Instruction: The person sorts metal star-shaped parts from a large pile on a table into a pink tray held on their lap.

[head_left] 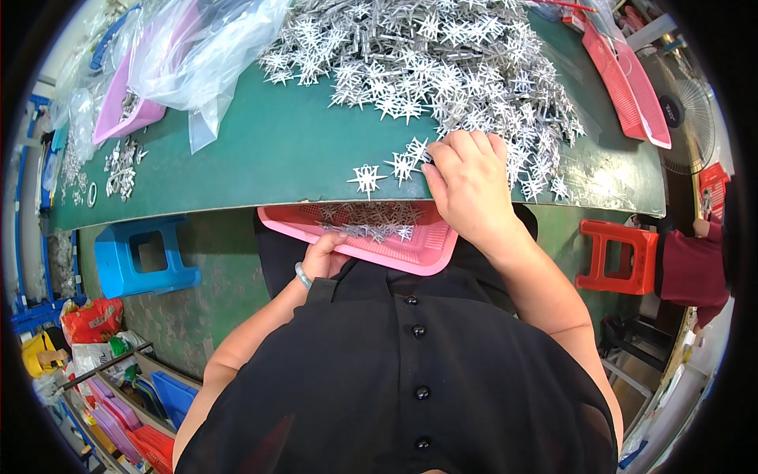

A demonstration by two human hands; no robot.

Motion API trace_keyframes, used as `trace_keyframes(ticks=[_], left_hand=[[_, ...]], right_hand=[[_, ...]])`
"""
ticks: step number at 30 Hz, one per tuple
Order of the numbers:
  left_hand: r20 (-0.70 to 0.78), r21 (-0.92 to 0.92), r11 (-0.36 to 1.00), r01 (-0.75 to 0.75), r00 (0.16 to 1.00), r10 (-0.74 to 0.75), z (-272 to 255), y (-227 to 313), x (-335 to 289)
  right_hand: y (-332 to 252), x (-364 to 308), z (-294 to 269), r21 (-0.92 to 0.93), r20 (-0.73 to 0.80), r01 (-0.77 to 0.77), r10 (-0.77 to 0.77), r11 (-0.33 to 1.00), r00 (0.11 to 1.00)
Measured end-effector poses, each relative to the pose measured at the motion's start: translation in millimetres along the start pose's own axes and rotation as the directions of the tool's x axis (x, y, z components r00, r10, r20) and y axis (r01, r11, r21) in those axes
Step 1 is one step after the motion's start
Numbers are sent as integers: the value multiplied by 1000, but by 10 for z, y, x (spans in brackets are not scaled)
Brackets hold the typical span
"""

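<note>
In the head view, the left hand (322,254) grasps the near left side of a pink basket (430,249), its thumb over the rim; the basket is at the person's lap, its far side tucked under the edge of a green counter (268,154), with a layer of silvery star-shaped pieces inside. The right hand (472,178) hovers over or rests at the near side of a large heap (442,67) of the same pieces on the counter, thumb and index finger curled toward the stars; its far fingertips are hidden, so I cannot tell whether it pinches one. Just beside its fingers lie a couple of loose stars (403,165), and a single star (366,180) lies a little farther left, near the counter's edge. Each star looks like thin, stiff metal, probably light, with fine points that may prick, catch on neighbours or bend if squeezed. The body near the centre seems the best place to pinch, between thumb and fingertip, while clumps probably need gentle teasing apart. The basket looks like light, slightly flexible plastic, best held by its firm rim and kept level so that the stars do not slide.
</note>
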State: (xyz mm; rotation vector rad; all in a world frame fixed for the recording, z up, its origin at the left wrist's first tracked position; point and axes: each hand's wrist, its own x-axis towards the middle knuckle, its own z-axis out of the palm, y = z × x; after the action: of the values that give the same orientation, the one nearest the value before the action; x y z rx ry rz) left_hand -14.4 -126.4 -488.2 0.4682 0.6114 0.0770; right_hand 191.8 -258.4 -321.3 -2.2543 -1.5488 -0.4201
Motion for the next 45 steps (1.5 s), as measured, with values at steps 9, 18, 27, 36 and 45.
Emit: trace_keyframes(ticks=[9, 18, 27, 36, 45], left_hand=[[-15, -1, 1000, -9, 1000, 9, -116, -37, 31], [46, 10, 999, -46, 998, 46, 48, 13, -14], [76, -21, 996, -84, 993, 85, 78, -3, -1], [39, 7, 996, -86, 996, 85, 81, 8, -17], [25, -7, 998, -63, 998, 64, 122, 17, -43]], right_hand=[[-84, -13, 45, 155, -22, 42, -39, 987, 999], [-85, 76, 102, 58, 19, -4, 3, 998, 1000], [-24, 124, 70, 40, 60, 93, -95, 995, 994], [22, 126, -7, 377, 72, -54, 29, 925, 997], [0, 102, -64, 565, 220, -332, 250, 755, 943]])
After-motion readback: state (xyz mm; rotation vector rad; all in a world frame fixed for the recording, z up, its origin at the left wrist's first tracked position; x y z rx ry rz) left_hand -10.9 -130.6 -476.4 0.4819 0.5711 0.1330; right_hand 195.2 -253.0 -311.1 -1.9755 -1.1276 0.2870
